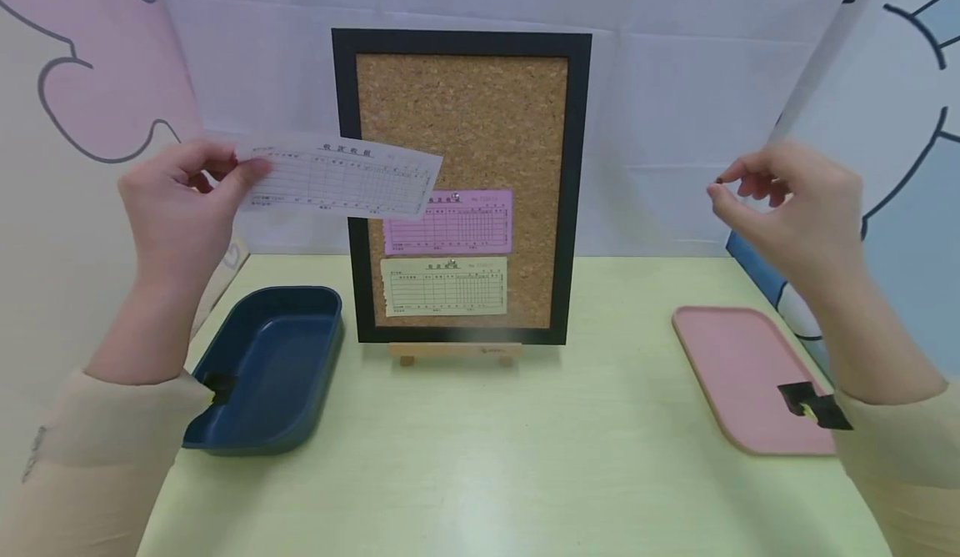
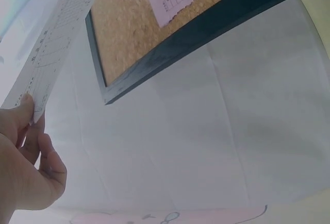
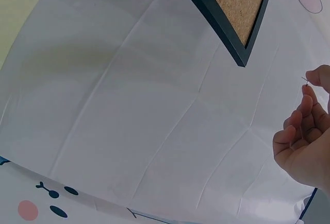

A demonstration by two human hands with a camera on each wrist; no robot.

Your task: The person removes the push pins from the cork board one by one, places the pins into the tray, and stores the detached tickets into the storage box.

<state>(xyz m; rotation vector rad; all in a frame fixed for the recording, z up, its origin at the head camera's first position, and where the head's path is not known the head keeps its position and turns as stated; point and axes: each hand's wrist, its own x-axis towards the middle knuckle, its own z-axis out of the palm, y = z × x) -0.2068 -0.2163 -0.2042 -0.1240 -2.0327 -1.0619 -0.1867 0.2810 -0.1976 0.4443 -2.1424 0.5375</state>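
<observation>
Between thumb and fingers, my left hand (image 1: pixel 183 198) pinches the left end of a white printed receipt slip (image 1: pixel 337 182). The slip is held up in the air and overlaps the left part of a cork board (image 1: pixel 465 115) in the head view. My right hand (image 1: pixel 798 198), raised to the right of the board, pinches a tiny thin pin (image 3: pixel 305 80) between thumb and index fingertip. On the board, a pink slip (image 1: pixel 472 232) hangs above a pale yellow slip (image 1: pixel 446 286), each with a pushpin at its top edge.
The black-framed board stands on a small wooden easel (image 1: pixel 453 350) on the light green table (image 1: pixel 465 457). A dark blue tray (image 1: pixel 277 373) lies at the left, and a pink tray (image 1: pixel 742 357) at the right. White cloth (image 1: pixel 675 123) hangs behind.
</observation>
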